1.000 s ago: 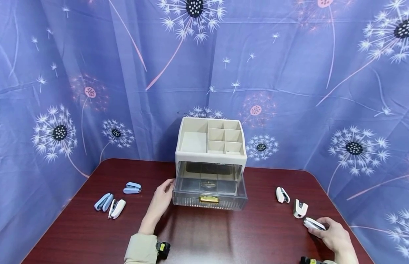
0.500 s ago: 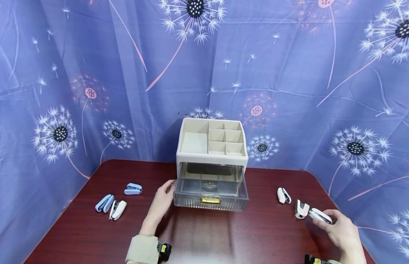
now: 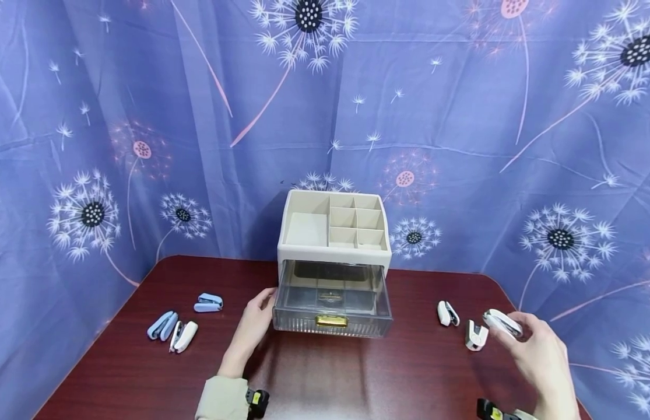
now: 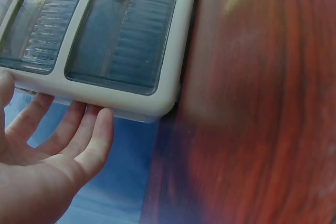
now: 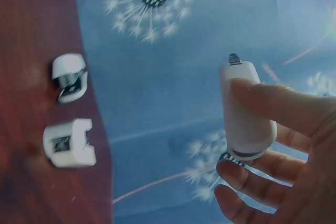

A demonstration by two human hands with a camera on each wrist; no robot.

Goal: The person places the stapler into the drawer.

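My right hand (image 3: 537,344) pinches a small white stapler (image 3: 503,322) between thumb and fingers, raised above the table's right side. In the right wrist view the white stapler (image 5: 247,114) points upward, its lower end near the curled fingers. Two more white staplers, one (image 3: 448,314) farther back and one (image 3: 476,335) nearer, lie on the table beside that hand. My left hand (image 3: 253,321) rests against the left side of a cream desk organizer (image 3: 335,253). In the left wrist view its extended fingertips touch the organizer's side wall. The organizer's clear top drawer (image 3: 332,309) is pulled out.
On the left of the dark red table (image 3: 408,373) lie two blue staplers, one (image 3: 208,303) farther back and one (image 3: 162,325) nearer, plus a white stapler (image 3: 183,336). A blue dandelion-print curtain (image 3: 230,175) hangs behind the table and along its sides.
My right hand has lifted the white stapler off the table, up and toward the back. The left hand stays against the organizer.
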